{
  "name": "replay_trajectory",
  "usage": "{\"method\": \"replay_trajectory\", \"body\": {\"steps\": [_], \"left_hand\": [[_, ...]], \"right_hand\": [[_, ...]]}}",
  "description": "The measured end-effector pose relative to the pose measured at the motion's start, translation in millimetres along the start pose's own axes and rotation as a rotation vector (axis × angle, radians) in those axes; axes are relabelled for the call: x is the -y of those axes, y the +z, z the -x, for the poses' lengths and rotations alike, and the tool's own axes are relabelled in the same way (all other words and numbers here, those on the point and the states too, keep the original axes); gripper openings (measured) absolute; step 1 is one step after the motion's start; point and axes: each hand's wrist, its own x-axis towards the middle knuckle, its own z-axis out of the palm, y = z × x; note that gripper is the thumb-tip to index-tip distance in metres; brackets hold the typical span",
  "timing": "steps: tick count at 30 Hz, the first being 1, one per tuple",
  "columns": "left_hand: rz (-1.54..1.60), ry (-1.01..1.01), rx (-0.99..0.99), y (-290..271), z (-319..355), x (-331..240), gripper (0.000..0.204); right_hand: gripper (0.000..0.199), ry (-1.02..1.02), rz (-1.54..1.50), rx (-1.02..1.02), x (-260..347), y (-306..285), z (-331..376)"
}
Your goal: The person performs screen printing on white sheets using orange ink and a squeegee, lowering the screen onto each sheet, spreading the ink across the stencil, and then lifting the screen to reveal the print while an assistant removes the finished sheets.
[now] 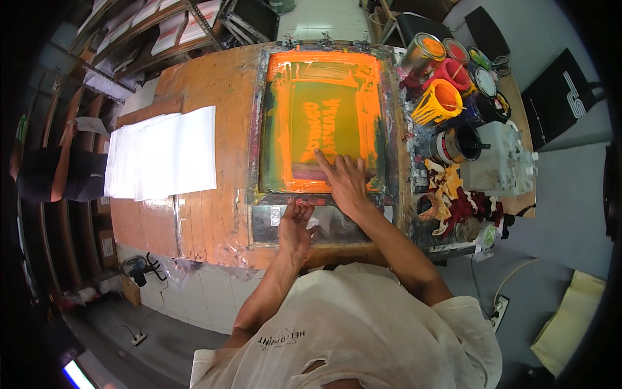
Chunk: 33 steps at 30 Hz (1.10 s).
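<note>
A screen-printing frame [265, 129] lies on the table in front of me, its mesh smeared with orange ink around an olive-green field with a stencil of letters. A squeegee [310, 171] with a dark purplish bar lies across the near part of the mesh. My right hand [348, 181] is over the squeegee's right half, closed on it, with the index finger stretched forward over the lettering. At the frame's near edge my left hand [296, 230] is turned palm up, fingers loosely bent and thumb apart. Its fingertips reach the edge; nothing shows in its palm.
White paper sheets [175, 155] are stacked left of the frame. Ink cans and a dripping orange-yellow pot [440, 102] crowd the right side, with stained rags [453, 201] and a translucent jerrycan [499, 159]. Another person [65, 168] stands at far left by shelves. Hinge clamps [326, 42] line the frame's far edge.
</note>
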Motion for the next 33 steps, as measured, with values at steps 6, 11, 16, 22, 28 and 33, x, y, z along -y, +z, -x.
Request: {"method": "replay_trajectory", "body": {"steps": [6, 11, 16, 22, 28, 33], "left_hand": [[-0.012, 0.033, 0.073, -3, 3, 1, 0.041], [0.001, -0.002, 0.024, 3, 2, -4, 0.037], [0.023, -0.003, -0.034, 6, 5, -2, 0.032], [0.02, -0.021, -0.051, 9, 6, -6, 0.029], [0.012, 0.0, -0.036, 2, 6, -1, 0.025], [0.023, 0.084, 0.035, -4, 7, -3, 0.02]], "right_hand": [[0.073, -0.051, 0.064, -0.036, -2, 17, -2], [0.072, -0.018, 0.048, 0.006, -46, 36, -83], [0.084, 0.018, 0.137, -0.095, -91, 50, -186], [0.08, 0.032, 0.033, 0.036, -131, 54, -244], [0.075, 0.007, 0.159, -0.21, -147, 68, -288], [0.074, -0.021, 0.177, -0.203, -140, 75, -290]]}}
